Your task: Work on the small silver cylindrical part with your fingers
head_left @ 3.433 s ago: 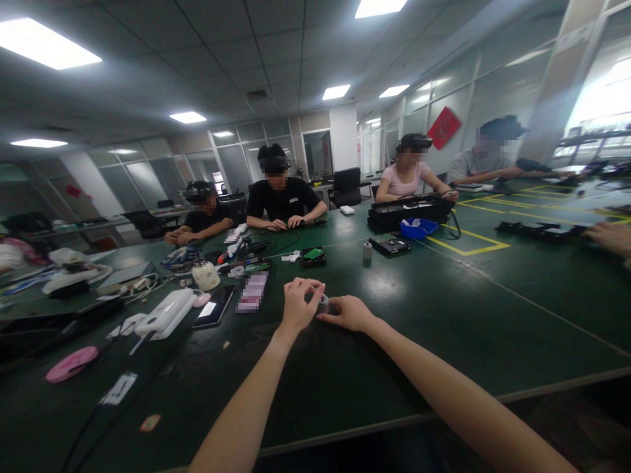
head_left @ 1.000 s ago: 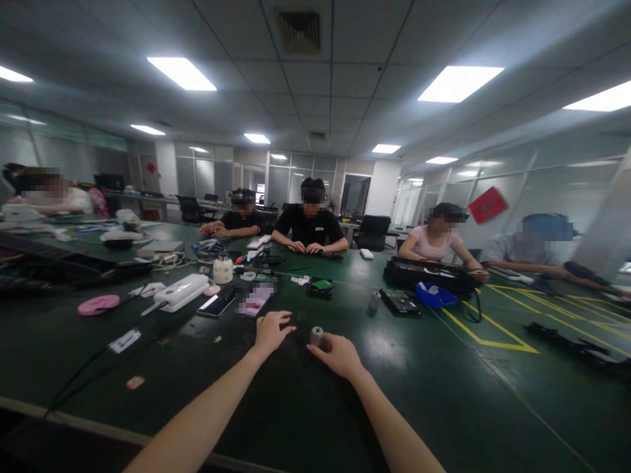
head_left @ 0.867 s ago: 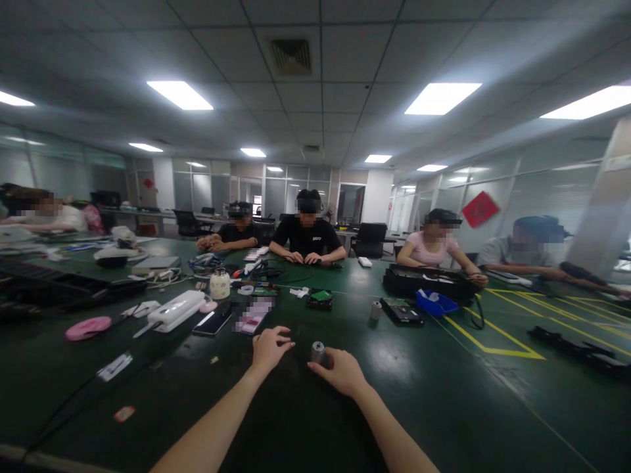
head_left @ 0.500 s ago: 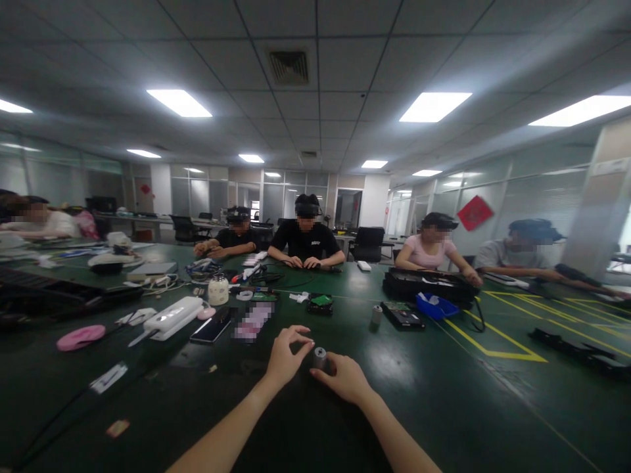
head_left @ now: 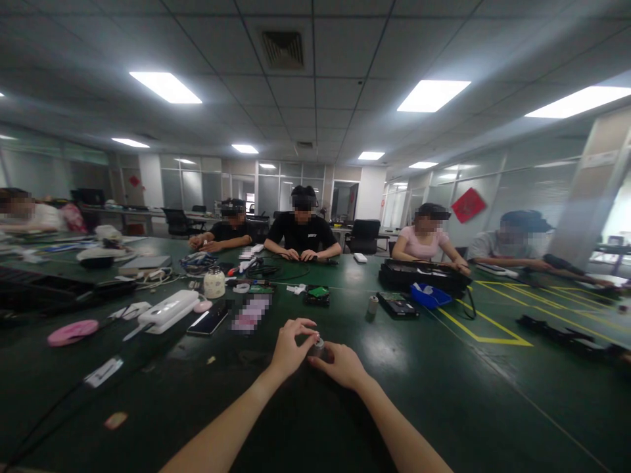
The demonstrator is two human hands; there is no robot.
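Note:
A small grey metal cylinder [head_left: 319,343] stands on the green tabletop between my hands. My right hand [head_left: 342,366] is closed round its right side, thumb in front. At the cylinder's top my left hand [head_left: 292,348] pinches with thumb and forefinger, the other fingers loosely raised. Whatever sits between those fingertips is too small to make out, and they partly cover the cylinder's top. Farther off to the right, a second, similar cylinder [head_left: 373,304] stands upright beside a black drive-like unit with a board [head_left: 398,305].
Ahead lie a black unit with a green board [head_left: 317,294] and a phone [head_left: 209,318]. To the left are a white power strip [head_left: 167,310], a cream jar [head_left: 213,282] and a pink ring [head_left: 73,332]. A blue tray [head_left: 430,297] stands right. Several people sit around the table.
My left fingertips have moved right and down onto the cylinder's top, from just beside it. My right hand keeps its grip. The whole view has shifted slightly.

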